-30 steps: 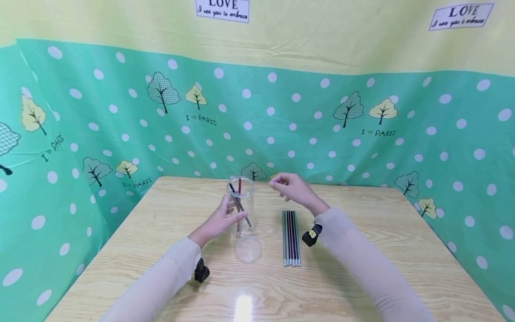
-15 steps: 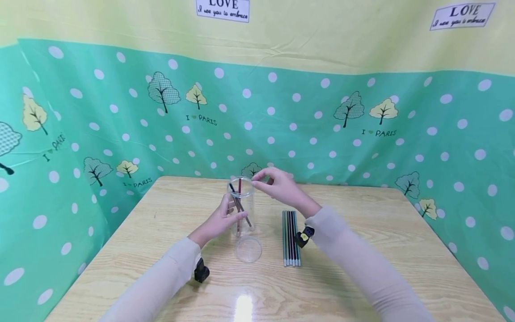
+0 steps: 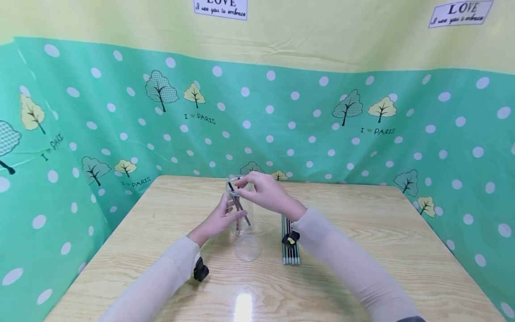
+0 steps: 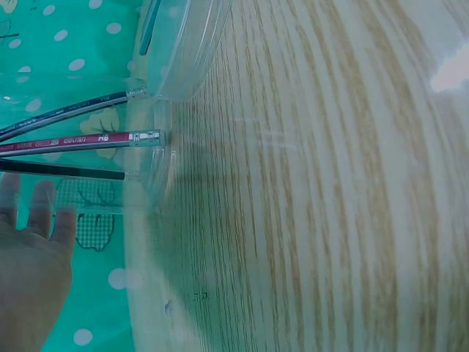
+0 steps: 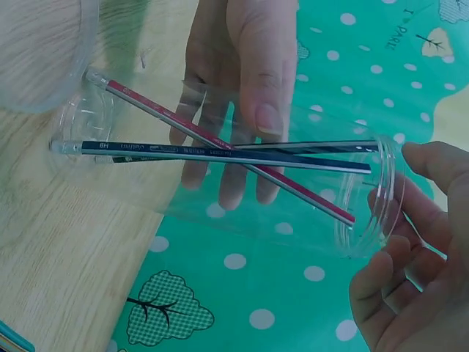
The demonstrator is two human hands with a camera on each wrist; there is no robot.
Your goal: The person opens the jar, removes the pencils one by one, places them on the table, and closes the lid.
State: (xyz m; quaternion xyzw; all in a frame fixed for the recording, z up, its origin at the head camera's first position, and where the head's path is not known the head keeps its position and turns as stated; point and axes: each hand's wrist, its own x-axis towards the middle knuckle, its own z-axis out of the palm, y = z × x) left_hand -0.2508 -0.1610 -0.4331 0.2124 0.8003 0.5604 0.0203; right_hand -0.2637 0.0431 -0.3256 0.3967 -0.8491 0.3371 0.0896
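Note:
My left hand [image 3: 217, 222] grips a clear, cylindrical plastic jar [image 3: 248, 210], tilted above the table. In the right wrist view, the left thumb lies on the near side and the fingers show through the far wall. A red pencil [image 5: 168, 117] and dark pencils [image 5: 146, 150] lie crossed inside, their eraser ends towards the jar's bottom. My right hand [image 3: 267, 193] is at the jar's mouth, thumb and index finger apart beside the rim [image 5: 385, 198]. No pencil shows between those fingertips.
A clear round lid [image 3: 247, 248] lies on the wooden table [image 3: 362, 250], in front of the jar. Several pencils [image 3: 290, 256] lie side by side to its right, partly hidden under the right wrist and its camera. A green patterned curtain [image 3: 297, 120] hangs behind the table.
My right hand has moved left, from above the row of pencils to the jar's mouth. The left hand and the jar have stayed in place.

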